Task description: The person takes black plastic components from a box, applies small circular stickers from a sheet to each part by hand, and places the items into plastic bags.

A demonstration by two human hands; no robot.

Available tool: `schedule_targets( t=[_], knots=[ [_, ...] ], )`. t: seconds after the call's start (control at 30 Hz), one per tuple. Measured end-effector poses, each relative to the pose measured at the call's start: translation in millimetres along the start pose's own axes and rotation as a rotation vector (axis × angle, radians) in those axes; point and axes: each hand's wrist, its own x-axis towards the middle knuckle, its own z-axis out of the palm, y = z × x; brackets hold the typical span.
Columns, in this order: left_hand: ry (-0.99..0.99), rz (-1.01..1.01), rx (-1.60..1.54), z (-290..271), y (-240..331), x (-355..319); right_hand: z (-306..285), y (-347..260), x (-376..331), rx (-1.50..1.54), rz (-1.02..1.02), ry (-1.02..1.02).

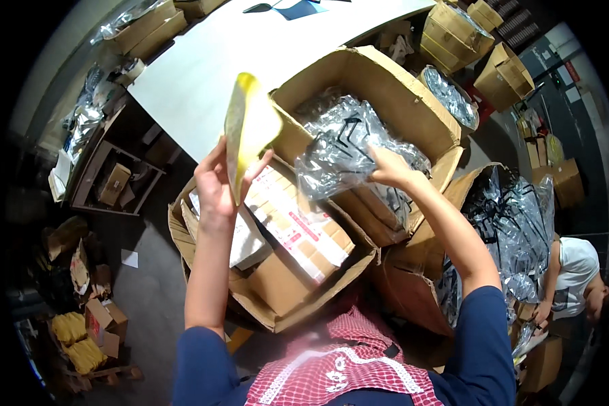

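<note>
White table (183,88) beyond us, our left hand (216,186) pinched a curved yellow sheet (260,118) rising on its far side, our right hand (389,167) gripped a clear plastic bag (325,162) with black parts (348,132), which lay between our hands, by an open carton (423,105).

A smooth, flat-topped white table (203,74) serves as reference; its surface is brightly lit. Left of the table stands a dark-framed, open-fronted shelving unit (88,166), and beyond that a plain pale-grey wall (51,78). Bare dark-grey floor (159,271) extends to the table's near left, with a low brown wooden pallet (132,372) farther down that side. Well right of the table, a dark grey-green upright surface (545,57) appears; wall or door undetermined.
</note>
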Motion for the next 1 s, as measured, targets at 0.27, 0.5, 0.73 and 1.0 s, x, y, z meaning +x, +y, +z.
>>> schedule_targets(
  t=[0.27, 0.5, 0.73, 1.0],
  knots=[
    [-0.064, 0.095, -0.008, -34, 43, -19, -49, 4, -5, -0.009, 0.123, 0.158],
    [-0.004, -0.004, -0.013, -28, 20, -13, -19, 66, 30, -0.047, 0.241, -0.013],
    [0.016, -0.064, 0.002, -59, -2, 15, -8, 81, 16, -0.142, 0.210, -0.236],
    [-0.008, -0.071, 0.001, -66, -7, 21, 31, -52, -45, -0.144, 0.074, -0.152]
  ],
)
